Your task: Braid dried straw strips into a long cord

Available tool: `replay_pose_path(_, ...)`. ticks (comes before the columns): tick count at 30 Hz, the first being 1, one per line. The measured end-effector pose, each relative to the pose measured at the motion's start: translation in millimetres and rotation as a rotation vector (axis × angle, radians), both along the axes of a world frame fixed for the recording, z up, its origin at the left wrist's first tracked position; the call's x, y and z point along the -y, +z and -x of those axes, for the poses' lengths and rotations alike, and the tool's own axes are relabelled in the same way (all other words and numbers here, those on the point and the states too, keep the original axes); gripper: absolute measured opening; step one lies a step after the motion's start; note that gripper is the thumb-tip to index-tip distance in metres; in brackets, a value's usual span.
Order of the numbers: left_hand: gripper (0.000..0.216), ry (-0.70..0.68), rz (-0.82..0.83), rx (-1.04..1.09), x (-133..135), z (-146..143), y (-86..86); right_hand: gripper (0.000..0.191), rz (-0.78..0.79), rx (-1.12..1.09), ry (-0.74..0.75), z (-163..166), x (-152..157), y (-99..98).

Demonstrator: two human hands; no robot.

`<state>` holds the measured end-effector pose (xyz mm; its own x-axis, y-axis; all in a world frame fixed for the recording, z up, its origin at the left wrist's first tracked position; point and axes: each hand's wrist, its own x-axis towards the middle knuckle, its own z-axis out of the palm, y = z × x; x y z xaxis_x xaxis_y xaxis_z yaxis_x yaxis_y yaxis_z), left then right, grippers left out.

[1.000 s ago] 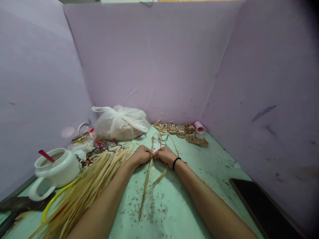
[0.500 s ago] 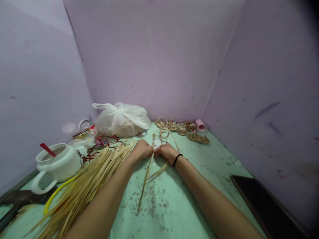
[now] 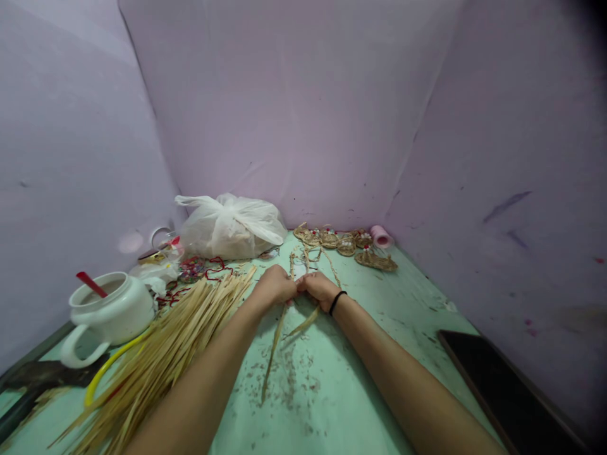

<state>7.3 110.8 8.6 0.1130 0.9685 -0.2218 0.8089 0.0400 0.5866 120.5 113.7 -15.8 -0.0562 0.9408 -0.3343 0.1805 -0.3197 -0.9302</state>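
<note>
My left hand [image 3: 275,286] and my right hand [image 3: 318,289] meet over the middle of the table, fingers pinched together. Between them they grip a braid [image 3: 291,264] of dry straw that runs away from me. Loose straw ends [image 3: 272,363] trail toward me from under the hands, one of them [image 3: 306,323] below my right hand. More thin braided cord [image 3: 332,268] lies just beyond. The exact spot where the fingers pinch the strands is partly hidden. To the left of my left forearm lies a bundle of dry straw [image 3: 175,344].
At the left stand a white mug [image 3: 116,313] with a red stick, a hammer-like tool [image 3: 47,376] and a yellow loop [image 3: 102,373]. A white plastic bag [image 3: 232,227], small woven slippers [image 3: 374,259] and a pink spool [image 3: 380,237] line the back. A dark flat device [image 3: 502,385] lies right.
My left hand has shifted slightly right and rolled over, closing up against my right hand. The hanging straw end has swung a little. My right hand is nearly where it was.
</note>
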Motion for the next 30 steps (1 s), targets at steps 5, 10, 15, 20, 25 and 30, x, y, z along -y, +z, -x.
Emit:
replay_pose_path(5, 0.015, 0.030, -0.234, -0.234, 14.9, -17.6, -1.7, 0.017, 0.017, -0.040, -0.041, 0.5, 0.5, 0.2)
replay_pose_path(10, 0.009, 0.046, 0.006, 0.106, -2.9, 1.5, 4.7, 0.016, 0.042, -0.063, 0.032, -5.8, -3.1, -2.6)
replay_pose_path(15, 0.009, 0.309, 0.242, 0.591, -14.5, 5.2, -3.6, 0.015, 0.108, -0.127, 0.123, -13.6, -7.6, -5.3)
replay_pose_path(20, 0.012, 0.202, 0.477, 0.735, -10.6, -0.5, -11.3, 0.011, 0.072, -0.133, 0.171, -16.1, -8.6, -7.6)
replay_pose_path(25, 0.015, 0.218, 0.306, 0.429, -8.5, 0.0, -10.6, 0.010, -0.187, 0.101, 0.243, -14.5, -13.9, -17.0)
replay_pose_path(30, 0.020, 0.250, 0.194, 0.376, -6.9, -3.9, -13.4, 0.006, -0.383, 0.532, 0.244, -13.1, -10.2, -9.7)
